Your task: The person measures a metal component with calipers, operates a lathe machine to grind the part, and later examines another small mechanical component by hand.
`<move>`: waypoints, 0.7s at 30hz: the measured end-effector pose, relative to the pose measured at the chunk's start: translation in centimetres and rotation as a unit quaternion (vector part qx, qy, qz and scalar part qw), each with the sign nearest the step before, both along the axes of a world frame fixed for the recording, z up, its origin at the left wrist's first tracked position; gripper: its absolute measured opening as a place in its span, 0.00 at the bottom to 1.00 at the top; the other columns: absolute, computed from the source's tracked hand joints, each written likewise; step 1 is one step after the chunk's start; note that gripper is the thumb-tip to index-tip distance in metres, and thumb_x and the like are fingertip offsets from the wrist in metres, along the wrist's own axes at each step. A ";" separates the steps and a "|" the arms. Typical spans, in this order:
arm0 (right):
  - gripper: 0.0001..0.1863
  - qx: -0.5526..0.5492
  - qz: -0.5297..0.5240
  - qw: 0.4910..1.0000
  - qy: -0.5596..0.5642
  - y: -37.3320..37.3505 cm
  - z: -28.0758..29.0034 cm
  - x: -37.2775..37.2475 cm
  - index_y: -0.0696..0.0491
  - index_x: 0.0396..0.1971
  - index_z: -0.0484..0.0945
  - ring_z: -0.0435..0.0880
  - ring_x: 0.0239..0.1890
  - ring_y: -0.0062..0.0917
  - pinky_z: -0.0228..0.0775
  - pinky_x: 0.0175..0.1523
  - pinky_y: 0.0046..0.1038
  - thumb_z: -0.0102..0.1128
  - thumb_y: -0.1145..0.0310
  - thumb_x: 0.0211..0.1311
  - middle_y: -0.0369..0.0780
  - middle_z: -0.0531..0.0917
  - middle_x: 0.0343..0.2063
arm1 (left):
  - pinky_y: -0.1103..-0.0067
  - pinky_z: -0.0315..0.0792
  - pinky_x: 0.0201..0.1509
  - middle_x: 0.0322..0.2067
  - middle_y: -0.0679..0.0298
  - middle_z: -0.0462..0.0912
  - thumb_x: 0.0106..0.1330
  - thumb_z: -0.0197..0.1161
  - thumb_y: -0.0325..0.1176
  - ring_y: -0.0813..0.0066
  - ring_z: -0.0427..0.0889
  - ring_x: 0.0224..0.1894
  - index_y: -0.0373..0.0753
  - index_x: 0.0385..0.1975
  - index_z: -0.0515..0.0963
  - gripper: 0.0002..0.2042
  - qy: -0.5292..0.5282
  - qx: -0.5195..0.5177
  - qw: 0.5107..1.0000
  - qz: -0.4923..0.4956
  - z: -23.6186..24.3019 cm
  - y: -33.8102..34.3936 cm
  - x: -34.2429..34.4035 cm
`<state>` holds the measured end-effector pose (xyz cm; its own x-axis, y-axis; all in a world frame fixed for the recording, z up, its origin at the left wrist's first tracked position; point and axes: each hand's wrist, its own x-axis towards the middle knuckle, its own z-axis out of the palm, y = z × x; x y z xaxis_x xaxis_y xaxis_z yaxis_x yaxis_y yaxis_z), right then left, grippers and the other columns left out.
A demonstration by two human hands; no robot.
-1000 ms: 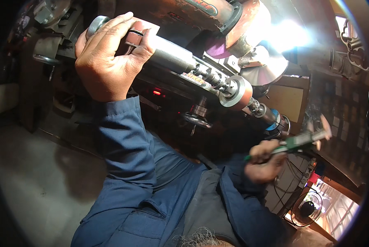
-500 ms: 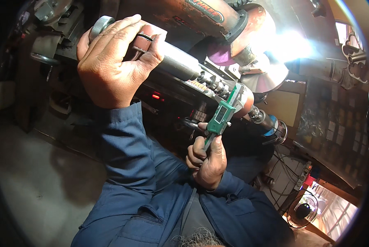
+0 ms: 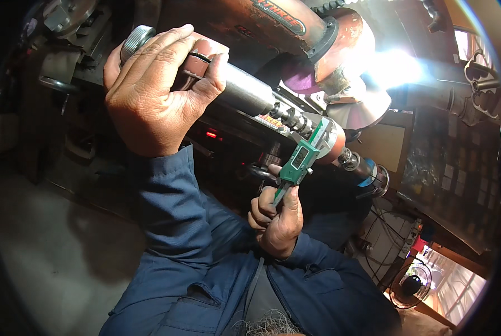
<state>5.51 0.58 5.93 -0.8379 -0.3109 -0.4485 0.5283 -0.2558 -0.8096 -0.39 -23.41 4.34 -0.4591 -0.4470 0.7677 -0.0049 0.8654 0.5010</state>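
Observation:
My left hand [image 3: 155, 92] is wrapped over the end of a machine's grey cylindrical tailstock [image 3: 242, 88], its fingers beside a knurled metal knob [image 3: 138, 41] and its thumb on the near side. From the tailstock's tip a slim stepped metal shaft [image 3: 290, 119] runs rightward to an orange-rimmed round part [image 3: 334, 144]. Below the shaft, my right hand [image 3: 278, 224] is closed around the beam of a green digital caliper [image 3: 298, 161]. The caliper slants up to the shaft with its jaws at the shaft's right end; whether they touch it I cannot tell.
Above the shaft hang an orange machine head [image 3: 284, 28], a purple grinding wheel [image 3: 300, 73] and a pale metallic disc [image 3: 365, 109], near a glaring lamp [image 3: 394, 68]. A blue-banded chuck [image 3: 368, 172] lies to the right. A black fan [image 3: 411, 285] stands lower right, near hanging cables.
My right hand has shifted slightly left and the caliper tilts a little differently, its jaws staying by the shaft. My left hand stays on the tailstock, almost unmoved.

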 end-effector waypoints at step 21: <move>0.36 0.051 -0.026 0.989 -0.134 -0.4 3.1 -0.7 0.61 0.47 0.68 0.49 0.12 0.11 0.43 0.17 0.19 0.36 0.37 0.72 0.28 0.56 0.14 | 0.70 0.71 0.56 0.37 0.64 0.89 0.50 0.77 0.39 0.70 0.87 0.41 0.39 0.35 0.86 0.15 0.001 -0.010 1.000 0.002 -0.1 -0.1 0.0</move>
